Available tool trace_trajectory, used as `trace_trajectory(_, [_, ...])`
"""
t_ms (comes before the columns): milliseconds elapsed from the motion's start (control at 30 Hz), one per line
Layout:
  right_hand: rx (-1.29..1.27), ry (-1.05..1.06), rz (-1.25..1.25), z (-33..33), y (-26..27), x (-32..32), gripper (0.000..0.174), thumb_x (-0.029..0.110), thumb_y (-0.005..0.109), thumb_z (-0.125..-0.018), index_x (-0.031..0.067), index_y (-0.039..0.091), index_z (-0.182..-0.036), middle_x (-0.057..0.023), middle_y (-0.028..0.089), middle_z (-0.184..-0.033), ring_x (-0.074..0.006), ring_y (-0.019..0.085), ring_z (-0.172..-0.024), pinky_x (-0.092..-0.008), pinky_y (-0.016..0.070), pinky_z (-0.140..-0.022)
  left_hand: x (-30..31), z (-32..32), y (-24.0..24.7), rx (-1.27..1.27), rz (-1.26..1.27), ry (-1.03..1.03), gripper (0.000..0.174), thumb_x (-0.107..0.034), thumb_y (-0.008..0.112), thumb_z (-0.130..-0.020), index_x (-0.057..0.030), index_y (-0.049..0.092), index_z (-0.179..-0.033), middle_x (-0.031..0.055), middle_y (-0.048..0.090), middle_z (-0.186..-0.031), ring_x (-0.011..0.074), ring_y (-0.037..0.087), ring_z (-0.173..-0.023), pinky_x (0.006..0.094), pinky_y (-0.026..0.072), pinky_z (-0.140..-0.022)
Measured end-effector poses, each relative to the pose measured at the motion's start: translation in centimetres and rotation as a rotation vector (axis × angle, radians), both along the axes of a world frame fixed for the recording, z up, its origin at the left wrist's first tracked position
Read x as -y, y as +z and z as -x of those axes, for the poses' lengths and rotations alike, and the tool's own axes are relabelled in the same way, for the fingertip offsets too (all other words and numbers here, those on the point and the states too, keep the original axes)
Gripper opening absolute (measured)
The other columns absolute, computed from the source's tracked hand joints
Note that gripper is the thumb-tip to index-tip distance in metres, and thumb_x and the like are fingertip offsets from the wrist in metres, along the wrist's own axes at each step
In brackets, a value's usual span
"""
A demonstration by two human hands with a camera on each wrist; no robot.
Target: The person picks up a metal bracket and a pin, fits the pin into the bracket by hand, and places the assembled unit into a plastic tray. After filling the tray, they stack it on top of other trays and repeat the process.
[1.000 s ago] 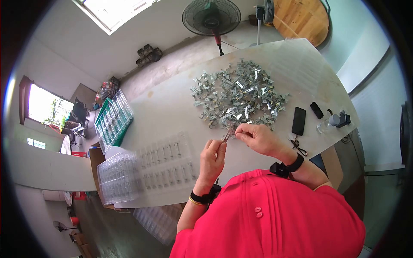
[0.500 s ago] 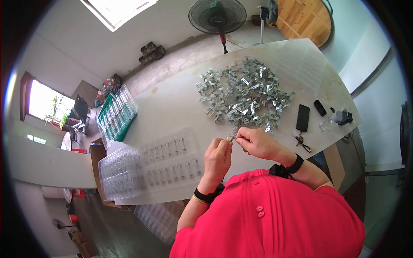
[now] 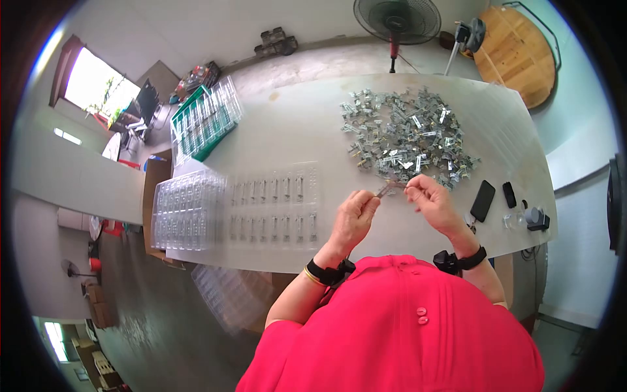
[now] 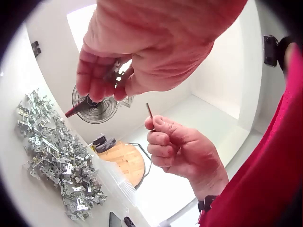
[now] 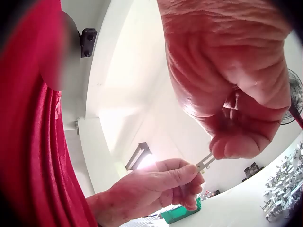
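My left hand (image 3: pixel 354 217) pinches a flat slotted metal piece (image 5: pixel 205 163) between thumb and fingers, above the table near the pile. Part of that piece is hidden inside the fingers in the left wrist view. Beside it my right hand (image 3: pixel 433 204) pinches a thin metal rod (image 4: pixel 149 110) with thumb and forefinger, its other fingers curled in. The rod points up from the fingertips in the left wrist view. Just beyond both hands a large heap of small metal clips (image 3: pixel 418 134) lies on the pale table (image 3: pixel 287 130).
Clear plastic trays (image 3: pixel 186 219), one with two rows of metal parts, lie at the left. Behind them is a green crate (image 3: pixel 212 147) with another clear tray over it. A phone (image 3: pixel 482 201), a small black object (image 3: pixel 509 195) and a bottle (image 3: pixel 533 215) are at the right.
The head view has swung so that the table and both hands sit further right. The hands have drawn slightly apart, and the metal piece shows between them.
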State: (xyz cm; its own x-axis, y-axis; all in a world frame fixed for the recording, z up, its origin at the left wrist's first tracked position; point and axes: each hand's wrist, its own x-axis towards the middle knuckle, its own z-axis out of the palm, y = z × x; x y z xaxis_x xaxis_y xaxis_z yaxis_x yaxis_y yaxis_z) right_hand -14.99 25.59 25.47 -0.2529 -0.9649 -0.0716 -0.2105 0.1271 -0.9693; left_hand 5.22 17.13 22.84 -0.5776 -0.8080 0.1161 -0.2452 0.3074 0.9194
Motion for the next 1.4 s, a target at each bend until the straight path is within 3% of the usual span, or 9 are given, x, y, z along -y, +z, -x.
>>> trace_trajectory(33, [0.0, 0.015, -0.004, 0.3, -0.7, 0.2, 0.01, 0.014, 0.057, -0.1, 0.0045, 0.061, -0.1, 0.0013, 0.061, -0.085, -0.006, 0.055, -0.073, -0.0221, 0.0448, -0.061, 0.0, -0.1, -0.2, -0.102, -0.304, -0.074, 0.017, -0.018, 0.061, -0.098, -0.0019, 0.064, -0.096, 0.0041, 0.064, -0.085, 0.0135, 0.061, -0.074, 0.0276, 0.0505, -0.068])
trace_trajectory(133, [0.244, -0.005, 0.126, 0.6, -0.9, 0.6, 0.013, 0.017, 0.057, -0.101, 0.0059, 0.061, -0.106, -0.0008, 0.066, -0.1, -0.0092, 0.063, -0.08, -0.0246, 0.0513, -0.07, 0.2, -0.2, -0.1, -0.099, -0.494, -0.279, 0.023, -0.023, 0.057, -0.101, -0.0011, 0.064, -0.096, 0.0001, 0.064, -0.086, 0.0069, 0.061, -0.079, 0.0248, 0.0515, -0.073])
trace_trajectory(367, [0.446, 0.14, -0.082, 1.6, -0.1, 0.8, 0.015, 0.018, 0.056, -0.102, 0.005, 0.06, -0.106, -0.0038, 0.066, -0.102, -0.0122, 0.065, -0.083, -0.0282, 0.0561, -0.071, 0.1, 0.5, -0.7, -0.114, -0.606, -0.312, 0.026, -0.025, 0.058, -0.101, -0.0008, 0.063, -0.096, 0.0, 0.063, -0.086, 0.0076, 0.061, -0.079, 0.0255, 0.0512, -0.073])
trace_trajectory(467, [0.45, 0.118, -0.096, 1.9, -0.4, 1.2, 0.015, 0.019, 0.056, -0.102, 0.0047, 0.06, -0.106, -0.0035, 0.066, -0.099, -0.0123, 0.065, -0.082, -0.028, 0.0564, -0.071, -0.3, 1.6, -1.0, -0.203, -0.599, -0.183, 0.023, -0.024, 0.062, -0.099, -0.0017, 0.061, -0.097, -0.0004, 0.061, -0.086, 0.0071, 0.06, -0.079, 0.0261, 0.0506, -0.073])
trace_trajectory(633, [0.507, 0.133, -0.134, 3.0, -1.8, 2.1, 0.018, 0.022, 0.058, -0.101, 0.0073, 0.059, -0.11, -0.0031, 0.067, -0.104, -0.0131, 0.066, -0.085, -0.0279, 0.0556, -0.074, 0.2, 2.6, -1.3, 0.077, 0.322, -0.087, 0.017, -0.015, 0.067, -0.091, -0.0029, 0.058, -0.098, 0.0096, 0.063, -0.083, 0.0257, 0.064, -0.077, 0.0373, 0.0496, -0.068])
trace_trajectory(967, [0.51, -0.009, -0.25, 4.3, -4.3, 4.2, 0.014, 0.022, 0.057, -0.102, 0.0117, 0.062, -0.108, 0.001, 0.065, -0.1, -0.0095, 0.062, -0.087, -0.0278, 0.0544, -0.077, 2.3, 2.8, -4.1, 0.262, 0.315, -0.058, 0.016, -0.019, 0.064, -0.09, -0.005, 0.058, -0.087, 0.0154, 0.064, -0.081, 0.0364, 0.062, -0.077, 0.0464, 0.0469, -0.069])
trace_trajectory(1033, [0.453, 0.026, -0.25, 4.8, -4.5, 4.4, 0.015, 0.023, 0.058, -0.101, 0.0115, 0.062, -0.108, 0.0026, 0.065, -0.098, -0.0082, 0.061, -0.089, -0.0272, 0.0528, -0.077, 4.2, 1.6, -6.0, 0.223, 0.058, 0.158, 0.017, -0.019, 0.067, -0.09, -0.0026, 0.065, -0.094, 0.0147, 0.067, -0.081, 0.0337, 0.065, -0.077, 0.0431, 0.0499, -0.07])
trace_trajectory(1133, [0.378, 0.162, -0.344, 5.8, -5.6, 4.4, 0.015, 0.023, 0.06, -0.099, 0.0099, 0.063, -0.105, 0.0033, 0.065, -0.094, -0.0075, 0.061, -0.087, -0.0265, 0.0517, -0.077, 7.8, -1.1, -9.5, 0.364, 0.077, 0.369, 0.02, -0.022, 0.065, -0.089, -0.0014, 0.065, -0.088, 0.0199, 0.065, -0.088, 0.0384, 0.063, -0.086, 0.0471, 0.0496, -0.076])
trace_trajectory(1400, [0.263, 0.275, -0.648, 6.9, -13.5, 2.5, 0.015, 0.022, 0.062, -0.095, 0.007, 0.065, -0.097, 0.001, 0.065, -0.089, -0.0081, 0.06, -0.081, -0.0246, 0.0505, -0.072, 13.2, -6.0, -16.9, 0.787, 0.05, 0.566, 0.021, -0.023, 0.065, -0.088, -0.0024, 0.066, -0.091, 0.0194, 0.062, -0.101, 0.0376, 0.06, -0.099, 0.0456, 0.0505, -0.085])
